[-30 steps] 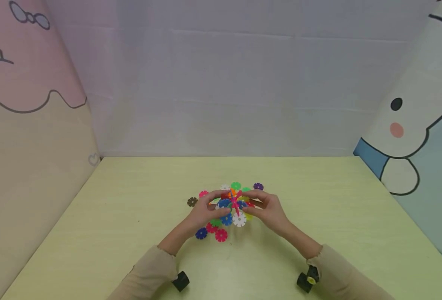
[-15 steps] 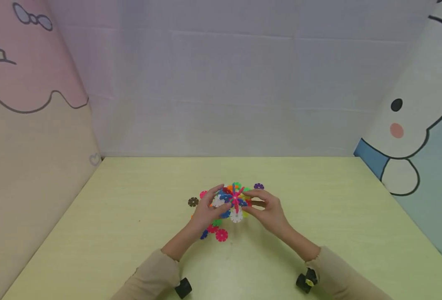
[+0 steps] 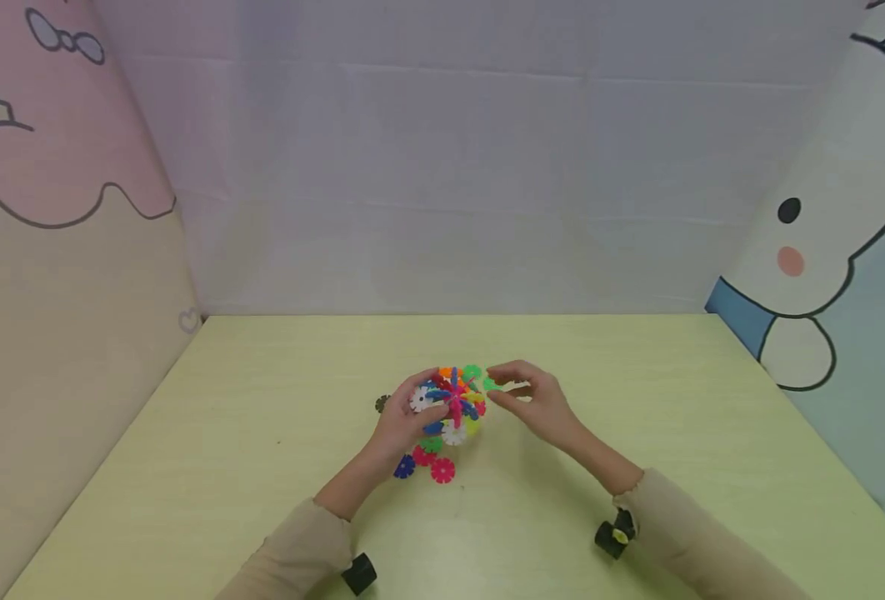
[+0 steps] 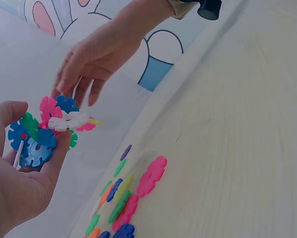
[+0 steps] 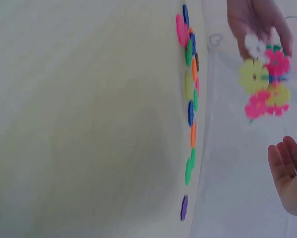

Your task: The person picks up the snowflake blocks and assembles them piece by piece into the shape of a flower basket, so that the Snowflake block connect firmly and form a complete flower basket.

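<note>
My left hand (image 3: 405, 421) grips a cluster of interlocked plastic snowflake discs (image 3: 455, 400) between thumb and fingers, raised above the table. Blue, white, pink, green and yellow discs (image 5: 255, 77) stick out of it at different angles. In the left wrist view, the thumb and fingers close round its blue discs (image 4: 38, 151). Just right of the cluster is my right hand (image 3: 540, 404), its fingers loosely bent and apart from the thumb. The right wrist view shows that hand (image 5: 292, 178) separate from the cluster, with nothing held.
Loose snowflake discs lie flat on the pale table (image 3: 262, 467) under and around the hands, among them a pink disc (image 3: 442, 471), a dark blue one (image 3: 404, 466) and a purple one (image 5: 184, 208). A white cloth wall (image 3: 442, 183) stands behind the table.
The right hand has let go of the cluster and drawn away to the right. The left hand has shifted slightly left, carrying the cluster with it.
</note>
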`<state>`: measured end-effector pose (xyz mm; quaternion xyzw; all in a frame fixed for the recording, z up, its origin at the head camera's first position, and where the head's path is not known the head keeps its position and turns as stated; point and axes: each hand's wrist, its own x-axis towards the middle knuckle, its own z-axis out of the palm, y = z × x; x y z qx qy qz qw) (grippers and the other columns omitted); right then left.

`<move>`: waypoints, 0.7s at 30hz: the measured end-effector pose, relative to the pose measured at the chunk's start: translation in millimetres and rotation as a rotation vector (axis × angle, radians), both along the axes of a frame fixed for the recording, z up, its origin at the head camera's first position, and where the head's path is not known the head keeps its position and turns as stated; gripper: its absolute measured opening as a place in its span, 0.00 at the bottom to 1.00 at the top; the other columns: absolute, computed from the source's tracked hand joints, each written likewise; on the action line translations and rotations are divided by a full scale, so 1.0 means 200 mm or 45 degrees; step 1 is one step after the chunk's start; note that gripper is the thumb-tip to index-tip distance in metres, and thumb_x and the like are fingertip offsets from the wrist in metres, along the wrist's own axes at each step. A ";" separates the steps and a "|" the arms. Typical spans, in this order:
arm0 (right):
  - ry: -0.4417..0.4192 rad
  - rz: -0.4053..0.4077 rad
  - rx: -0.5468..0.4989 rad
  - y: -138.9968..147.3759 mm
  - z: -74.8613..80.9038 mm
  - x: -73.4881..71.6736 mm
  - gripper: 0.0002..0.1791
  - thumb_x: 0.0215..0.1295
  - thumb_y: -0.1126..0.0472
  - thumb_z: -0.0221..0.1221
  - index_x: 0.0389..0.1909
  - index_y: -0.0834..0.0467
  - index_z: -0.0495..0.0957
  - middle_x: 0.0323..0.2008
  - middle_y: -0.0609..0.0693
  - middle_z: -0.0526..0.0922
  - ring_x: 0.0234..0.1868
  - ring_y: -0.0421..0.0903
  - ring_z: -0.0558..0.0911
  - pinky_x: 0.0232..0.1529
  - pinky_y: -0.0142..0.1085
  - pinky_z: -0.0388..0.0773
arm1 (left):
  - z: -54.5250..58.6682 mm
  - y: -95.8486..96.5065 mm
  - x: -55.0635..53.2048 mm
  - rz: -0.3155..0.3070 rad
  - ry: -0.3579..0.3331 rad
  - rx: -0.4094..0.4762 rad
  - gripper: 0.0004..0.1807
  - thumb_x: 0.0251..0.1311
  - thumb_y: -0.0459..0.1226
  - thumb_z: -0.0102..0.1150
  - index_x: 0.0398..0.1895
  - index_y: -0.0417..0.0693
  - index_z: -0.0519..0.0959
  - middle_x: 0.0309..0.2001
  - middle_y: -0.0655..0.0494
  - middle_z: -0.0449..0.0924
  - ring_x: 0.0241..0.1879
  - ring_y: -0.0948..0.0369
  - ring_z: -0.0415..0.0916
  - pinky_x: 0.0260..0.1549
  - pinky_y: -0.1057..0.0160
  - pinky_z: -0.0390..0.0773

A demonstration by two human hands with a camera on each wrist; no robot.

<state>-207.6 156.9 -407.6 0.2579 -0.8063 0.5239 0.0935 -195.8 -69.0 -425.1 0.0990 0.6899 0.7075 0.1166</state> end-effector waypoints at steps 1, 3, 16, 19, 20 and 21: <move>-0.021 -0.038 0.044 0.02 0.00 -0.03 0.16 0.55 0.67 0.61 0.46 0.66 0.75 0.41 0.58 0.79 0.40 0.52 0.78 0.38 0.36 0.79 | 0.00 -0.01 0.00 0.013 -0.004 -0.001 0.30 0.58 0.37 0.57 0.65 0.55 0.61 0.61 0.49 0.62 0.48 0.53 0.75 0.44 0.52 0.77; -0.072 -0.109 0.149 0.07 -0.01 -0.12 0.16 0.57 0.67 0.60 0.46 0.66 0.75 0.41 0.59 0.80 0.39 0.51 0.78 0.38 0.37 0.78 | 0.00 -0.04 -0.01 0.033 -0.026 0.009 0.29 0.59 0.37 0.56 0.64 0.56 0.62 0.63 0.51 0.59 0.50 0.52 0.73 0.44 0.51 0.76; -0.482 -0.217 0.678 0.21 -0.15 -0.45 0.19 0.52 0.62 0.64 0.43 0.69 0.75 0.36 0.59 0.76 0.34 0.50 0.74 0.32 0.37 0.73 | 0.05 -0.08 -0.05 -0.075 -0.083 0.098 0.27 0.62 0.38 0.51 0.65 0.54 0.61 0.65 0.51 0.56 0.52 0.51 0.70 0.50 0.46 0.71; -0.480 -0.216 0.671 0.20 -0.15 -0.44 0.15 0.50 0.65 0.65 0.37 0.68 0.74 0.33 0.58 0.76 0.33 0.49 0.74 0.31 0.36 0.73 | 0.05 -0.07 -0.06 -0.113 -0.105 0.131 0.27 0.62 0.39 0.47 0.66 0.53 0.60 0.67 0.51 0.51 0.57 0.49 0.64 0.52 0.44 0.68; -0.468 -0.212 0.667 0.19 -0.15 -0.44 0.15 0.49 0.66 0.65 0.36 0.67 0.73 0.32 0.58 0.76 0.32 0.49 0.74 0.30 0.36 0.73 | 0.05 -0.07 -0.06 -0.123 -0.117 0.141 0.27 0.63 0.39 0.46 0.66 0.52 0.59 0.67 0.52 0.50 0.59 0.49 0.63 0.52 0.44 0.67; -0.455 -0.214 0.663 0.19 -0.15 -0.43 0.14 0.49 0.67 0.65 0.36 0.66 0.73 0.32 0.58 0.76 0.32 0.49 0.74 0.30 0.36 0.73 | 0.05 -0.07 -0.07 -0.134 -0.135 0.158 0.26 0.63 0.40 0.45 0.66 0.53 0.60 0.67 0.52 0.51 0.59 0.48 0.62 0.53 0.44 0.66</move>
